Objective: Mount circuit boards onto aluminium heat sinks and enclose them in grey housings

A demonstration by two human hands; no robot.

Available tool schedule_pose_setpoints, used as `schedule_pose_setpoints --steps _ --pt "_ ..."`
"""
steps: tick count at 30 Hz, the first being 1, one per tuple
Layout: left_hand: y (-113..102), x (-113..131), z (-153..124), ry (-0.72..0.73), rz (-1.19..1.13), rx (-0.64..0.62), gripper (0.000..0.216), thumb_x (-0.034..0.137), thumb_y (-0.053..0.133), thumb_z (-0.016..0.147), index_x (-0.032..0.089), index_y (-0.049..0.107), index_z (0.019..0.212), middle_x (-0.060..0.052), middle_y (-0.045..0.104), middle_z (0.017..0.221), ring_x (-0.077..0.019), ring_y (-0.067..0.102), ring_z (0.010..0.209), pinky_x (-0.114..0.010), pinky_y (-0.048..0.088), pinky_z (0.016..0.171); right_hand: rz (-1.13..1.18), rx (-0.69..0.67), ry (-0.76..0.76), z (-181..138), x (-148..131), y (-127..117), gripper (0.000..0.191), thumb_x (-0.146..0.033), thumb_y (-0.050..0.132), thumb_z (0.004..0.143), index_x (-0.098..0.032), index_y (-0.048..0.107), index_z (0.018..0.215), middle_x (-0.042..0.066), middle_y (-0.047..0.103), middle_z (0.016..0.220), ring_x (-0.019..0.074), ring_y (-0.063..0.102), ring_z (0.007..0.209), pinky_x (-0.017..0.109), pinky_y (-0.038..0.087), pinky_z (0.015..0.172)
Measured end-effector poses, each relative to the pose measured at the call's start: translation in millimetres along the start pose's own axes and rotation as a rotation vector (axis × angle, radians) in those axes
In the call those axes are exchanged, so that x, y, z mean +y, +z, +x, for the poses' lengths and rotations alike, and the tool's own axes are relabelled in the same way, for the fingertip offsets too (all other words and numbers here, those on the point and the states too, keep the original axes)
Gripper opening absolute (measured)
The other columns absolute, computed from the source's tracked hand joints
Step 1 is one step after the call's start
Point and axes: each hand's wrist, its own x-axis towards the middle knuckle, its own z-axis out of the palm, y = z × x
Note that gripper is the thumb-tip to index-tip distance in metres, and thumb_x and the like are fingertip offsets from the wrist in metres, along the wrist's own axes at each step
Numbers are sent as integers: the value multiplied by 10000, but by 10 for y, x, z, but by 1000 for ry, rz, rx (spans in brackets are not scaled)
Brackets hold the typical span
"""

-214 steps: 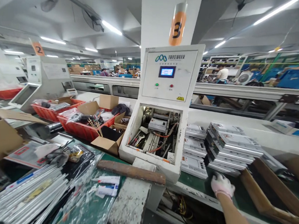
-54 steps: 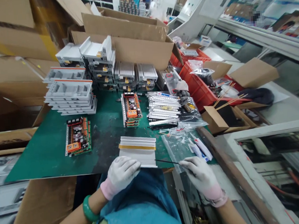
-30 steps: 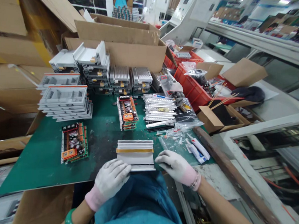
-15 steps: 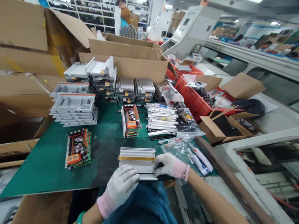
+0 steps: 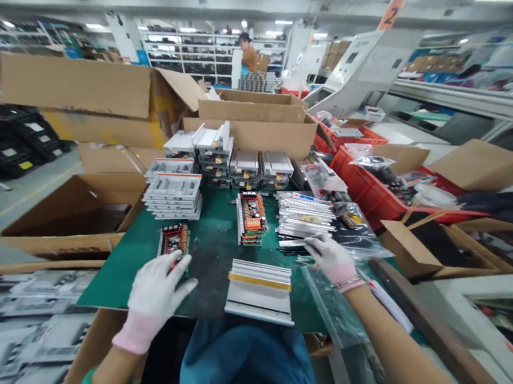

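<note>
My left hand [image 5: 158, 288], in a white glove, lies with its fingers spread on the near end of a green and orange circuit board [image 5: 173, 239] on the green mat [image 5: 212, 252]. My gloved right hand [image 5: 331, 258] reaches to the near edge of a stack of white strips [image 5: 304, 219]; its fingertips point away from me and I cannot see what is under them. A ribbed aluminium plate with a yellow tape stripe [image 5: 259, 290] lies between my hands at the mat's front edge, untouched.
A second circuit board stack [image 5: 251, 211] stands mid-mat. Grey trays [image 5: 173, 188] and finned metal parts [image 5: 244, 165] are stacked behind, before open cardboard boxes [image 5: 253, 131]. Red bins [image 5: 369, 182] and plastic bags [image 5: 333, 309] lie right. A person [image 5: 247, 52] stands far off.
Both hands left the aluminium plate. The left went out left to the circuit board, the right forward to the strip stack. The camera tilted up.
</note>
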Motion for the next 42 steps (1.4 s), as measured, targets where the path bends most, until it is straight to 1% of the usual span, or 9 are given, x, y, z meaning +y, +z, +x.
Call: schedule_pose_setpoints --steps 3,7,13,21,25,30,34,37,42 --pt "-79 -292 -54 -57 141 -152 317 331 565 870 161 640 1127 -164 664 1098 -336 641 920 -440 523 705 -178 -55 -52 161 67 124 205 -241 553 900 -220 721 1015 84 681 980 193 659 798 270 450 623" --pt "-59 -339 -107 -40 174 -266 330 238 573 839 153 616 1156 -134 683 1049 -305 650 872 -409 515 691 -292 -144 -85 244 -2 201 197 -183 536 905 -224 720 960 79 681 940 180 648 789 262 387 591" --pt "-16 -339 -34 48 171 -274 314 189 553 844 158 611 1151 -125 691 1018 -289 651 832 -399 501 673 -284 -166 -67 243 -33 187 168 -185 536 906 -210 694 957 79 671 905 170 630 735 259 340 552" --pt "-41 -431 72 141 85 -226 214 226 488 905 175 642 1045 -127 687 987 -284 645 791 -406 506 656 -206 -77 -32 233 14 215 174 -162 498 913 -170 672 919 95 669 866 194 627 769 268 415 629" --pt "-110 -341 122 293 -21 -88 229 196 454 941 224 631 1082 -62 701 1014 -246 654 849 -385 534 747 -128 34 18 146 -5 53 249 -206 419 953 -179 655 1028 98 664 947 194 638 821 279 474 700" --pt "-104 -39 262 537 -192 -8 444 5 398 901 265 598 1201 -29 695 1118 -201 646 1010 -330 532 870 225 325 70 -146 -218 -335 261 -346 459 930 -228 687 973 71 658 928 189 661 829 288 527 733" --pt "16 240 390 658 -352 -76 414 38 435 922 272 580 1231 -16 685 1158 -162 614 1105 -287 520 933 477 317 261 -487 -380 -527 267 -374 459 924 -218 659 1008 7 688 706 155 653 610 268 541 616" --pt "124 372 453 724 -419 -188 403 63 498 915 296 577 1234 -1 676 1184 -131 599 1138 -260 490 992 605 282 319 -724 -401 -571 290 -386 429 931 -210 650 995 20 731 774 153 675 635 274 556 617" --pt "315 407 475 742 -442 -284 404 73 499 917 300 565 1244 0 662 1213 -122 587 1163 -236 498 964 492 365 391 -976 -352 -526 235 -429 594 833 -208 665 863 56 748 826 196 704 725 316 578 660"
